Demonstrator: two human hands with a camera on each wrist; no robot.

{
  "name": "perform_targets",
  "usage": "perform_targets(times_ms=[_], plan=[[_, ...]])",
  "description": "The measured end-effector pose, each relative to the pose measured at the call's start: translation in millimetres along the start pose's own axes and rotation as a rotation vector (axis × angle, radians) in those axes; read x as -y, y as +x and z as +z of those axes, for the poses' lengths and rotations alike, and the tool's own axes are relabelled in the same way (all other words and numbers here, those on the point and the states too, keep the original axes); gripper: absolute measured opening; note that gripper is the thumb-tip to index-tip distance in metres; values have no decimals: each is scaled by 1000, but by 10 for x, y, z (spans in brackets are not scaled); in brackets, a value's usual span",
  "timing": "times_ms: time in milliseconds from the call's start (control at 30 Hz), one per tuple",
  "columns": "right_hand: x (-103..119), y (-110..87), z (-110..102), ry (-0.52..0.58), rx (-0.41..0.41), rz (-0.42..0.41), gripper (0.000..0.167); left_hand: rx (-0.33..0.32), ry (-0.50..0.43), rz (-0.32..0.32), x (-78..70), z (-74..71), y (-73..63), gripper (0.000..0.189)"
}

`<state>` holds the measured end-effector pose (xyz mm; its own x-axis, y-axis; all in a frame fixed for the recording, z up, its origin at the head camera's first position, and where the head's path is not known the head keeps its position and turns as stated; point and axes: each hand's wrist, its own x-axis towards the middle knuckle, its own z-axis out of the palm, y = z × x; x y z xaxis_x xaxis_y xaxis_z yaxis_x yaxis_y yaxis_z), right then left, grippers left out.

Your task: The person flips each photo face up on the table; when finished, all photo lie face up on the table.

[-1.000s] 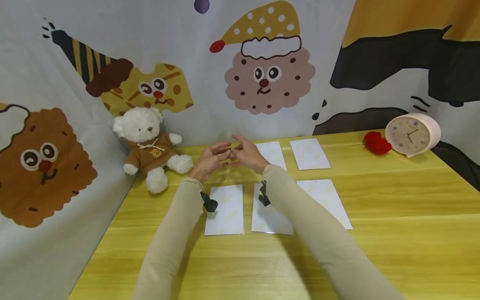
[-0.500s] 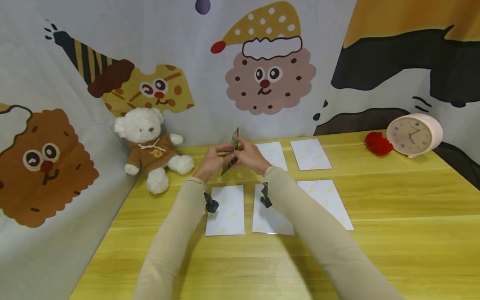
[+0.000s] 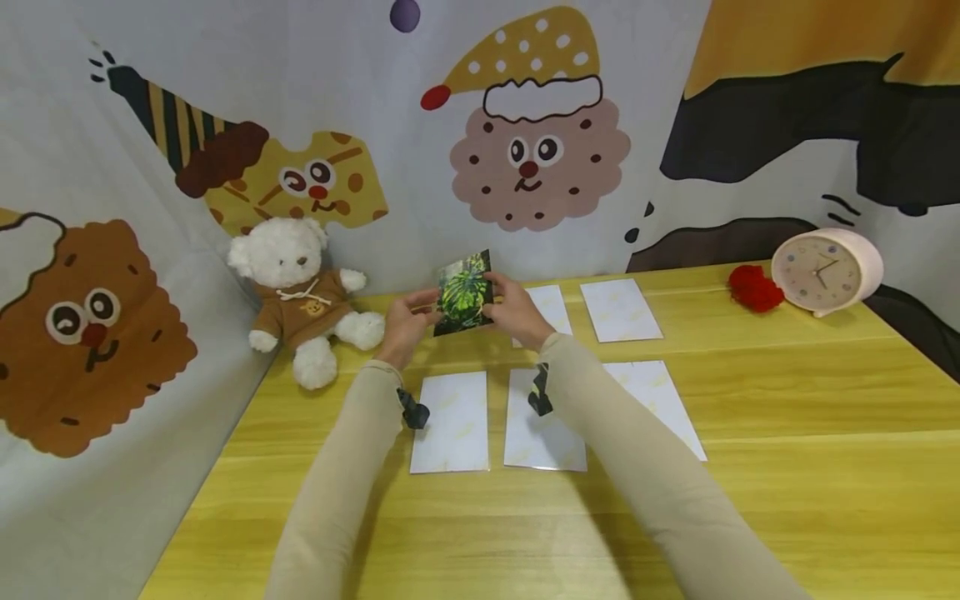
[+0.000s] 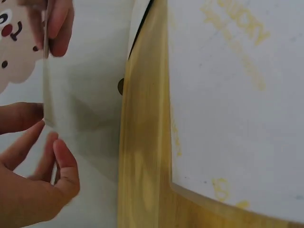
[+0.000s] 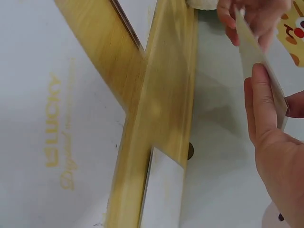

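Both hands hold up a photo print [image 3: 462,293] with green leaves on a dark ground, its picture side towards the head camera. My left hand [image 3: 407,327] pinches its left edge, thumb in front. At the right edge my right hand [image 3: 519,313] grips it between thumb and fingers. The left wrist view shows the print [image 4: 47,85] almost edge-on; in the right wrist view its pale back [image 5: 249,47] faces the camera, with fingers [image 5: 262,95] laid along it. Below the hands, white-backed prints [image 3: 450,423] lie face down on the wooden table [image 3: 480,533].
More face-down prints lie to the right, such as a front one [image 3: 660,404] and a back one [image 3: 621,309]. A white teddy bear [image 3: 307,300] sits at the back left. A red fluffy ball [image 3: 754,288] and pink clock [image 3: 825,271] stand back right, before a printed cloth [image 3: 540,250].
The print, hardly visible and then edge-on in the earlier frames, has turned so its leafy picture faces the head camera. The hands have moved apart to its two side edges.
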<state>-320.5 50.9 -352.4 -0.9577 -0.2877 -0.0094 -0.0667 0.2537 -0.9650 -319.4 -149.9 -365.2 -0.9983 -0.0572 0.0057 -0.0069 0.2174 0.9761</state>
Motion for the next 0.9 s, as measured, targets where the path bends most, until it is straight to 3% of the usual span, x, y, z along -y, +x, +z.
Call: perform_targets(times_ms=[200, 333, 533, 900], plan=[[-80, 4, -24, 170, -4, 16, 69, 23, -75, -52, 9, -46, -29, 45], [-113, 8, -19, 186, -4, 31, 70, 24, -88, -67, 18, -37, -28, 45], [-148, 14, 1, -5, -42, 47, 70, 19, -106, -78, 44, -33, -25, 43], [-270, 61, 89, -337, -25, 68, 64, -13, 27, -126, 147, -111, -34, 36]])
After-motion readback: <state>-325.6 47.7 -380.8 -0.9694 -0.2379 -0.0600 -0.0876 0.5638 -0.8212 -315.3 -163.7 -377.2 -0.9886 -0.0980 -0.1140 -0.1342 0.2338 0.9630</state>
